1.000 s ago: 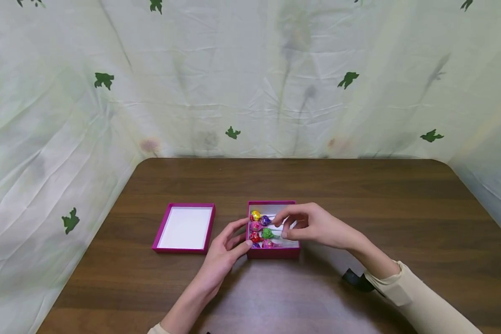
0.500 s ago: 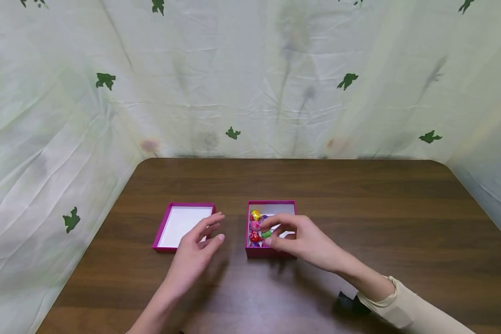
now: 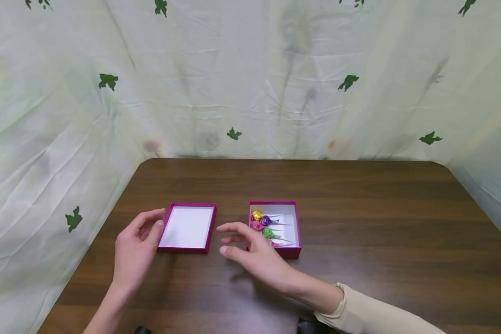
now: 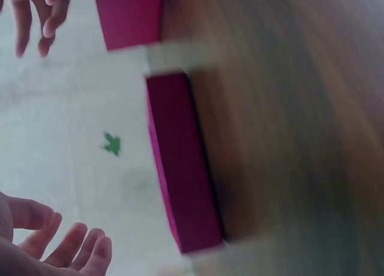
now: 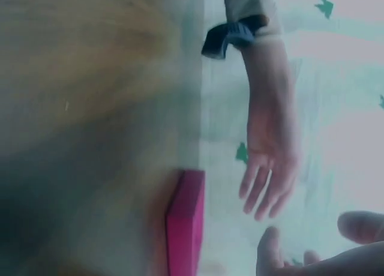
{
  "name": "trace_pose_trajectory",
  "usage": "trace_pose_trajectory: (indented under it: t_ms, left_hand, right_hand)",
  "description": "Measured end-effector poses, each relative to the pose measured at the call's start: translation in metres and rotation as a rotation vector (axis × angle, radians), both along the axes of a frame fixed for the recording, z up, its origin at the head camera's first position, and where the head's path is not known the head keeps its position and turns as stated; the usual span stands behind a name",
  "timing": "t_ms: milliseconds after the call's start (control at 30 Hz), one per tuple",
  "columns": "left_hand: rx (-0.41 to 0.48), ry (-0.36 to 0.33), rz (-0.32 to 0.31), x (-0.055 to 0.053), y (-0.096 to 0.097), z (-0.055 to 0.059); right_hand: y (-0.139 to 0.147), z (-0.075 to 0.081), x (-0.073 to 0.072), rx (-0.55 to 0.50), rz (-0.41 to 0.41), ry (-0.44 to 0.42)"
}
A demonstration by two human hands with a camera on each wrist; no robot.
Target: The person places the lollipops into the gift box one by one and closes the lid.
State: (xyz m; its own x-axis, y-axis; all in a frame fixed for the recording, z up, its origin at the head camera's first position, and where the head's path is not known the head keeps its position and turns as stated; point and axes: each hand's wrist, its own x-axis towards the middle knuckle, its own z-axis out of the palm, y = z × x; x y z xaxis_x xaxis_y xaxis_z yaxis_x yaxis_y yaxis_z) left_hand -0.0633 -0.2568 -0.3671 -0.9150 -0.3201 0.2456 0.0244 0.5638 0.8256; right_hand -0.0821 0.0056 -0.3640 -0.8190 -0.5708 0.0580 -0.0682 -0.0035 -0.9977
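A magenta box lid [image 3: 188, 228] lies with its white inside facing up on the table. My left hand [image 3: 134, 248] is at its left edge, fingers loosely bent and holding nothing; whether they touch the rim I cannot tell. To the right sits the magenta box [image 3: 290, 253], holding several wrapped lollipops [image 3: 269, 233] in yellow, purple, pink and green. My right hand [image 3: 256, 257] hovers between lid and box with nothing in its fingers, hiding the box's lower left corner. In the left wrist view, the lid's side wall [image 4: 183, 162] stands beside my left fingers [image 4: 66, 246].
The brown wooden table [image 3: 380, 222] extends on all sides of the lid and box. Behind it hangs a pale curtain [image 3: 250, 79] with green leaf shapes. A dark strap [image 5: 231, 35] circles the left wrist.
My left hand has left the box and moved left to the far side of the lid. My right hand has come out of the box leftward, uncovering most of the lollipops.
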Motion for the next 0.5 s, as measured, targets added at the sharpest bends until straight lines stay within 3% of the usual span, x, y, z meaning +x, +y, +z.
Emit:
trace_pose_trajectory:
  t_ms: [67, 167, 233, 433, 500]
  left_hand:
    - [-0.022, -0.032, 0.041, -0.001, -0.011, -0.004]
    - [-0.044, -0.111, 0.039, -0.002, -0.025, -0.011]
    - [-0.027, -0.168, 0.0, -0.004, -0.035, -0.017]
    - [0.185, -0.328, -0.148, -0.014, -0.06, -0.037]
    - [0.207, -0.375, -0.184, -0.017, -0.068, -0.04]
  right_hand:
    - [-0.01, -0.005, 0.004, -0.027, -0.007, -0.027]
    - [-0.024, -0.014, 0.007, -0.05, -0.013, -0.037]
    - [-0.033, -0.02, 0.008, -0.049, -0.016, -0.044]
    - [-0.054, -0.034, 0.002, 0.024, -0.085, -0.098]
    - [-0.06, -0.037, -0.001, 0.052, -0.106, -0.131]
